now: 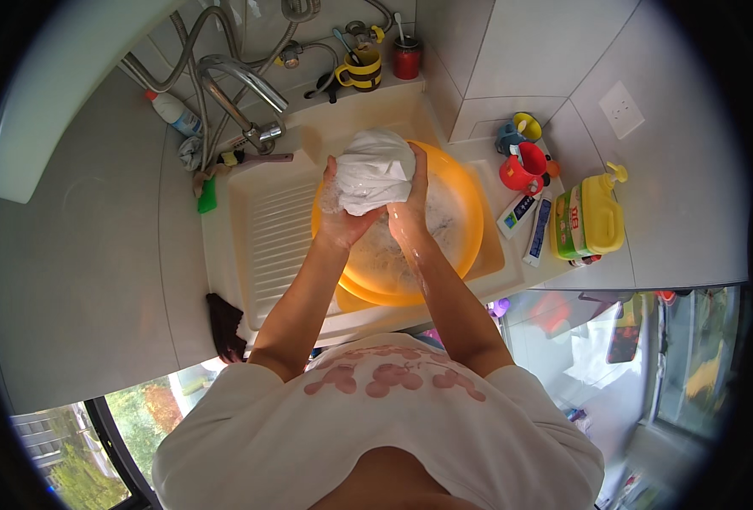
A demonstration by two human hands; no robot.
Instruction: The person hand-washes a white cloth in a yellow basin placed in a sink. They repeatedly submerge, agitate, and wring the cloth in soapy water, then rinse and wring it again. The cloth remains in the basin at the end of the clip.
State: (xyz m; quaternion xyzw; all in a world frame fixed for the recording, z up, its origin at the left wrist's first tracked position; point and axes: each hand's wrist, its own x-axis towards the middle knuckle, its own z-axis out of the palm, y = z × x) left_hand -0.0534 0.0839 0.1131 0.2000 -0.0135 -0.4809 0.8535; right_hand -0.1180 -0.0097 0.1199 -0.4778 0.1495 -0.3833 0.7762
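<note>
Between my two hands I hold a bunched white wet cloth (376, 171) above an orange plastic basin (472, 255). My left hand (344, 220) supports it from the left and below, with suds on the fingers. Against the cloth's right side and underside lies my right hand (413, 197), its wrist wet. Cloudy, soapy water (383, 261) fills part of the basin; dark shapes show in it, too unclear to name. The basin stands in a cream laundry sink, over the right end of its ribbed washboard (281, 248).
A chrome faucet (242, 76) arches at the back left, near a white bottle (176, 115). Along the back ledge are a yellow mug (365, 71) and a red container (406, 60). At right stand a red cup (524, 167), toothpaste tubes (538, 229) and a yellow pump bottle (590, 217).
</note>
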